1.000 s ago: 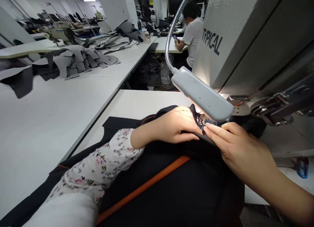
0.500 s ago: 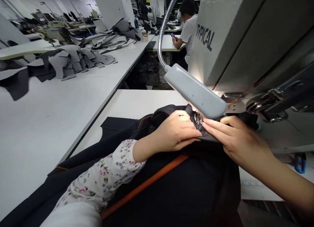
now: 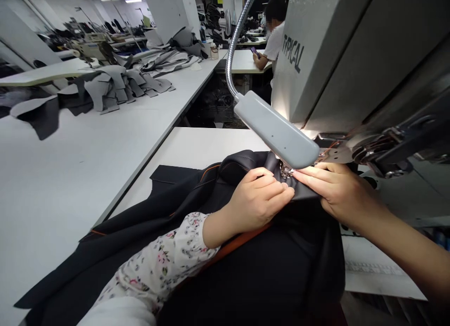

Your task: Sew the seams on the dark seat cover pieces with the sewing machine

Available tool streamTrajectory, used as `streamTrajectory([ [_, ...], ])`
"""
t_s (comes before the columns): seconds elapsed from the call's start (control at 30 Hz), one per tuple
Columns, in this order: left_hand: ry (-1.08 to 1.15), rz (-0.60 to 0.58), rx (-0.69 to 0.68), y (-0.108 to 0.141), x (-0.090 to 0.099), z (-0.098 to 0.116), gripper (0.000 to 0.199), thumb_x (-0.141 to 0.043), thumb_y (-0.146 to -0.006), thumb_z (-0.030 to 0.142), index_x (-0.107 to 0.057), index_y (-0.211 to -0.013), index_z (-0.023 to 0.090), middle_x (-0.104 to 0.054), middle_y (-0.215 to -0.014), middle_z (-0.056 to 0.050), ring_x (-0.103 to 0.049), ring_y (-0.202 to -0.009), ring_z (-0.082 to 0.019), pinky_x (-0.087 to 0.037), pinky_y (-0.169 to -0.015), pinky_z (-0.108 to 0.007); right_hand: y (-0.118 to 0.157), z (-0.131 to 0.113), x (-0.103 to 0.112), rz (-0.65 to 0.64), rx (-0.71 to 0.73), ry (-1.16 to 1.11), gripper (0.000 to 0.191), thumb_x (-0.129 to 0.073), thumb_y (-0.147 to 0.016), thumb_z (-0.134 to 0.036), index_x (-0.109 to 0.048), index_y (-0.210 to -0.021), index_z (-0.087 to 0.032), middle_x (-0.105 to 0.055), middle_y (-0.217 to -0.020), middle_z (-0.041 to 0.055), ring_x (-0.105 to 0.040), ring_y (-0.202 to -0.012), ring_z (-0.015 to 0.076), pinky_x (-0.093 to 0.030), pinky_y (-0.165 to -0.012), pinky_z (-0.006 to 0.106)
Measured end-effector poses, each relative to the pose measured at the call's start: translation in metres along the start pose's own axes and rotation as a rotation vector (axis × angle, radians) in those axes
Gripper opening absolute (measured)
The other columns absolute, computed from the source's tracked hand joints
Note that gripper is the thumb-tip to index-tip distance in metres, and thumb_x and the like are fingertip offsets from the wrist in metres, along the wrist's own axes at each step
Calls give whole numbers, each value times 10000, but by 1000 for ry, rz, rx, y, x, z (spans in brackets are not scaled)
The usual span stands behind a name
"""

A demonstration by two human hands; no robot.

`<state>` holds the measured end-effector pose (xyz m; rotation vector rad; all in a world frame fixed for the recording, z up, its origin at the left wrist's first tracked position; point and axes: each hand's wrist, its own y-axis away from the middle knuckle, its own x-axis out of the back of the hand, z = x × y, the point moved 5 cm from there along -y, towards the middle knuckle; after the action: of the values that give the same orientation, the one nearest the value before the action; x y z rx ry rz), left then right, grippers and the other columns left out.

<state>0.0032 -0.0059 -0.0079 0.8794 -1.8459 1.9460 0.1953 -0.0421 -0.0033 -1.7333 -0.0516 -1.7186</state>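
Black material [image 3: 246, 269] with orange trim lies bunched under the presser foot [image 3: 286, 170] of a grey sewing machine [image 3: 316, 58]. My left hand [image 3: 260, 197], in a floral sleeve, is closed on a fold of this material just left of the foot. To the right of the foot, my right hand [image 3: 337, 187] lies on the material with fingers stretched out and close together, their tips beside the foot. A grey lamp [image 3: 277, 129] on a bendable metal neck hangs over the foot and lights the spot.
Grey cut pieces [image 3: 119, 84] lie piled on the long white table [image 3: 105, 162] at the left. Beyond the machine, a person in a white shirt [image 3: 274, 44] sits at another table with a phone [image 3: 255, 52]. Machine parts [image 3: 390, 150] jut out at the right.
My left hand has moved slightly down and its fingers are curled more tightly on the material. The view has shifted a little, and the orange strip is now more covered by my left arm.
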Motion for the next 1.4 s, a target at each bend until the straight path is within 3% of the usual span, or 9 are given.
streamTrajectory([
  [0.3, -17, 92, -39, -2, -3, 11, 158, -597, -1022, 110, -677, -1159, 115, -795, -958, -23, -720, -877, -137, -617, -948, -328, 2, 12, -12, 43, -14, -55, 706, -406, -770, 70, -700, -1358, -188, -720, -1363, 59, -708, -1162, 228, -585, -989, 403],
  [0.73, -243, 67, 42, -9, -16, 36, 220, -571, -1014, 95, -708, -1165, 12, -766, -990, -108, -722, -942, -207, -590, -1007, -365, -9, 26, -23, 187, -18, -220, 511, -433, -835, 28, -739, -1193, -171, -789, -1169, 60, -755, -1035, 191, -608, -915, 318],
  [0.87, -300, 68, 72, -13, -20, 35, 216, -524, -1031, 98, -712, -1118, 35, -748, -916, -88, -706, -889, -194, -591, -985, -353, -3, -4, -9, 237, -323, -143, 403, -475, -907, -34, -757, -1132, -211, -758, -1137, 96, -710, -1068, 257, -564, -973, 428],
  [0.97, -316, 43, 58, -13, -23, 35, 198, -533, -1034, 113, -705, -1095, 36, -732, -888, -83, -701, -863, -184, -596, -950, -339, 30, -60, 2, 564, -667, -289, 238, -561, -961, -146, -749, -1069, -244, -667, -1272, 105, -578, -1288, 304, -418, -1142, 524],
  [1.0, -316, 30, 47, -13, -24, 35, 196, -532, -1041, 124, -705, -1087, 44, -729, -887, -80, -697, -851, -176, -599, -933, -333, 44, -78, -4, 694, -739, -521, 135, -642, -939, -186, -732, -1023, -241, -653, -1245, 90, -595, -1230, 265, -477, -1071, 436],
  [1.07, -305, -5, 31, -13, -29, 34, 208, -513, -1058, 141, -706, -1079, 67, -734, -905, -75, -690, -834, -163, -604, -907, -327, 59, -109, -41, 628, -870, -1152, 65, -748, -875, -261, -694, -851, -235, -665, -1012, 51, -639, -947, 194, -550, -786, 297],
  [1.17, -214, -29, 53, -9, -32, 27, 235, -477, -1074, 135, -704, -1105, 82, -759, -972, -79, -698, -873, -159, -602, -952, -346, 75, -130, -105, 390, -1247, -1728, 216, -859, -748, -381, -760, -871, -233, -719, -908, 56, -677, -878, 227, -604, -776, 351],
  [1.3, 131, -51, 37, 7, -13, -5, 307, -452, -1122, 311, -657, -1294, 161, -751, -1232, -82, -689, -1161, -164, -484, -1193, -404, 83, -112, -134, 324, -1363, -1817, 374, -894, -669, -478, -820, -897, -191, -788, -1030, 128, -720, -1101, 337, -556, -1080, 535],
  [1.4, 153, -263, 65, 27, 0, -52, 852, -706, -911, 678, -478, -1535, 145, -555, -1535, -210, -489, -1473, -329, -377, -1261, -548, 89, -105, -134, 266, -1398, -1824, 448, -901, -682, -494, -830, -971, -159, -777, -1157, 185, -709, -1191, 370, -498, -1154, 574],
])
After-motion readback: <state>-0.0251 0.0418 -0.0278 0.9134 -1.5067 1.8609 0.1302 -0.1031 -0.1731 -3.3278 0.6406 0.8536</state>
